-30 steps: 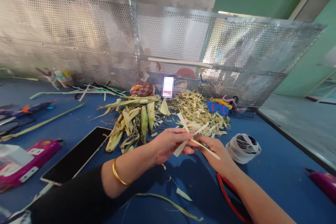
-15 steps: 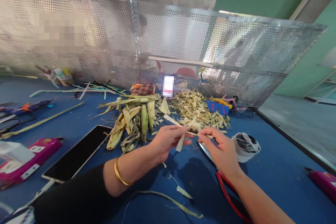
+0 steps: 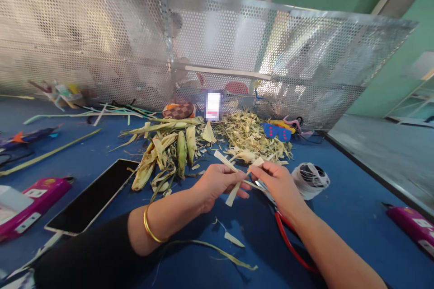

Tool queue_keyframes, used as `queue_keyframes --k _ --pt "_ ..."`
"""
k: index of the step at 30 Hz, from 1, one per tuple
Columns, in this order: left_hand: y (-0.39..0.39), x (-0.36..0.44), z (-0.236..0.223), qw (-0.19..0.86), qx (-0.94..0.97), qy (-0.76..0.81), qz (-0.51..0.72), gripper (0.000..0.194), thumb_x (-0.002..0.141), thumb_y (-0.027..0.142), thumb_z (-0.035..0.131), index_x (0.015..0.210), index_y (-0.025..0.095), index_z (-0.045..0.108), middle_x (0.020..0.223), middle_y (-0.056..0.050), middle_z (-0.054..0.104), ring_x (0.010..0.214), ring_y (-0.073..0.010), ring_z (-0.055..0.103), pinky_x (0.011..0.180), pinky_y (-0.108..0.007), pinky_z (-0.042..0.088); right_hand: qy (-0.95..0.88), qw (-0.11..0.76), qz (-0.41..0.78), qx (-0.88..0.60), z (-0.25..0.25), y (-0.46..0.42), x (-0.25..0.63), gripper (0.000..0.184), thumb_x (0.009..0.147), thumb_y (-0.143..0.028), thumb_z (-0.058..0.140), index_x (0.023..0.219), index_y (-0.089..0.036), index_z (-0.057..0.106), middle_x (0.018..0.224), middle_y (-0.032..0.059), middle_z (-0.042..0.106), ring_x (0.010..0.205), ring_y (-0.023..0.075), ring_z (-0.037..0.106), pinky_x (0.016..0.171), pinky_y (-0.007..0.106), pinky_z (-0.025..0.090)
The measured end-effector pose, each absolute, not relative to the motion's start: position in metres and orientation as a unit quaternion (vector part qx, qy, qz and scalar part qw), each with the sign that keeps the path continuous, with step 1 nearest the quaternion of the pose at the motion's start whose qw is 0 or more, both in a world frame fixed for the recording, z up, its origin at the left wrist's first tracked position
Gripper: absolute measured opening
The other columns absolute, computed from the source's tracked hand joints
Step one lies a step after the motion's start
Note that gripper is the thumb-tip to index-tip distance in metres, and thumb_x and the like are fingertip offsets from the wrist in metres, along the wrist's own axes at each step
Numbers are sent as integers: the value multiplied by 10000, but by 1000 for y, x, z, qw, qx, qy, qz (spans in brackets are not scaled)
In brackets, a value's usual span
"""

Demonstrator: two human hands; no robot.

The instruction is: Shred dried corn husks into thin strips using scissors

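My left hand (image 3: 217, 182) and my right hand (image 3: 275, 185) meet over the blue table (image 3: 352, 216), both pinched on pale strips of corn husk (image 3: 233, 180) that cross between the fingers. One strip end hangs down below my left fingers, another sticks up to the left. A gold bangle (image 3: 149, 228) circles my left wrist. Red-handled scissors (image 3: 288, 239) lie on the table under my right hand and forearm. Behind my hands lie husked corn cobs (image 3: 176, 151) and a heap of shredded husk (image 3: 251, 137).
A spool of white thread (image 3: 310, 179) sits right of my hands. A dark tablet (image 3: 93, 196) and a pink glue gun (image 3: 30, 201) lie at left, another pink tool (image 3: 412, 222) at right. A perforated metal screen (image 3: 135, 54) closes the back.
My right hand let the long strip go, drew back, then pinched the husk again close to my left fingers. The strips sank lower. The view shifted slightly.
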State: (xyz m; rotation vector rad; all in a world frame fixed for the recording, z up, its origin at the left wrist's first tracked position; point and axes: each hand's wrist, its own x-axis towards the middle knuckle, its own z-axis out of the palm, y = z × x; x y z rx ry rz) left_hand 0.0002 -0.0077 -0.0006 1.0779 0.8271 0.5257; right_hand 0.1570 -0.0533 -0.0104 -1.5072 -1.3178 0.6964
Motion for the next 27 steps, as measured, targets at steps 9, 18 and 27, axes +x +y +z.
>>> queue_keyframes --k 9,18,27 --pt "-1 -2 -1 771 426 365 300 237 709 330 703 768 106 658 741 -92 709 640 -159 665 690 -269 493 -732 403 -195 -514 -7 -61 159 216 860 -203 516 1050 -213 618 833 63 651 810 209 577 769 354 415" --pt "-3 1 0 758 432 357 334 164 586 220 764 677 110 684 675 -53 685 619 -111 605 662 -235 465 -870 238 -231 -365 -11 -62 145 286 913 -83 367 839 -151 635 764 46 652 724 153 552 771 327 381" --pt "-6 2 -5 747 434 375 334 166 636 226 719 757 120 678 679 -38 684 605 -101 601 631 -220 455 -889 254 -154 -348 -5 -66 145 236 918 -135 395 854 -173 619 742 31 644 710 150 553 737 317 384"
